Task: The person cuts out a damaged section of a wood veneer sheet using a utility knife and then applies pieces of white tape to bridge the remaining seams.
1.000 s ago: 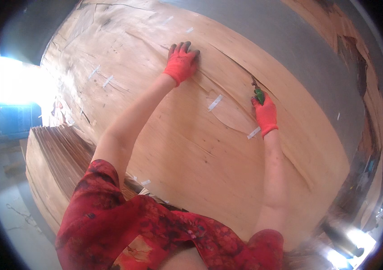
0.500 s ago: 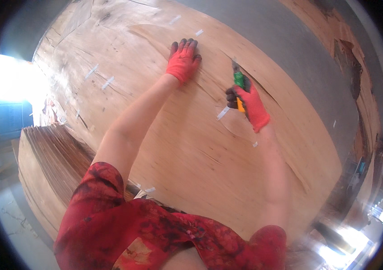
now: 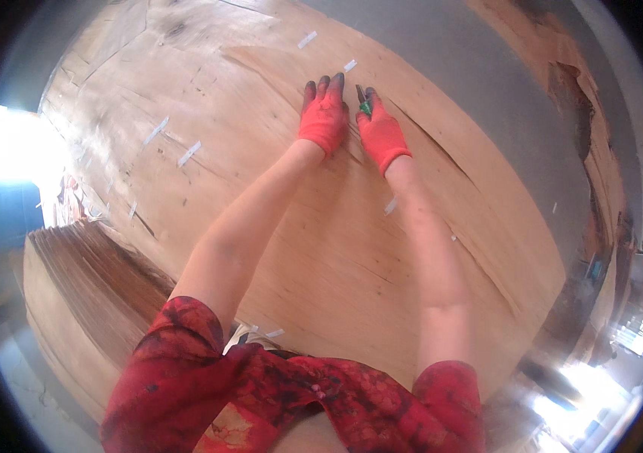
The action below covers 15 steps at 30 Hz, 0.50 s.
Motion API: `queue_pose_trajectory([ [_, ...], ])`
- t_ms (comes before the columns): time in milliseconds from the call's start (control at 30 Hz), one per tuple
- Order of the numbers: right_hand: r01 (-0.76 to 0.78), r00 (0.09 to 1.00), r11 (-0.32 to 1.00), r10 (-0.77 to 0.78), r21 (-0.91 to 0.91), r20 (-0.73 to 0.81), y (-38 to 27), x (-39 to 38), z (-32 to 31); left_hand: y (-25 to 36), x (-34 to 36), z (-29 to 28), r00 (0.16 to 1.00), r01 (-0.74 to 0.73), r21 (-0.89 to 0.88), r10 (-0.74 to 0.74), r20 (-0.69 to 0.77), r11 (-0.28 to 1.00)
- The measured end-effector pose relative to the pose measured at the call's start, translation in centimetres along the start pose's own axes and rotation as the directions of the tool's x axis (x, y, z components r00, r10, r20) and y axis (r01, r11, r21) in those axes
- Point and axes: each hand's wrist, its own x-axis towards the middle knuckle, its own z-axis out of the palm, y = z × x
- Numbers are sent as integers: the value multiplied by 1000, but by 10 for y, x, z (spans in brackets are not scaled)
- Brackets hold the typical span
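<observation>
A wide sheet of pale wood veneer [image 3: 336, 272] with cracks and short strips of light tape [image 3: 189, 153] lies beneath my hands. My left hand [image 3: 324, 117], in a red glove with dark fingertips, rests on the veneer with its fingers outstretched. Just to its right, my gloved right hand [image 3: 383, 134] grips a green-handled cutter [image 3: 367, 106], its dark tip pointing up the sheet beside a long split in the wood. Most of the cutter's handle is hidden by my fingers.
At the lower left stands a thick stack of veneer sheets [image 3: 87, 294]. A grey surface [image 3: 503, 83] borders the sheet at the upper right, with torn brown veneer [image 3: 555, 53] beyond it. Bright openings show at the left and lower right.
My right hand with the cutter has moved up and leftward until it is close beside my left hand. My left hand has shifted slightly right in the view.
</observation>
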Motion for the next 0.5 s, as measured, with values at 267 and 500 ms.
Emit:
queue_pose_trajectory([
  [267, -37, 999, 947, 42, -320, 9, -12, 25, 18, 21, 8, -14, 995, -61, 26, 58, 78, 998],
  [500, 80, 992, 906, -32, -416, 120, -2, 14, 6, -5, 6, 12, 991, -137, 198, 135, 24, 971],
])
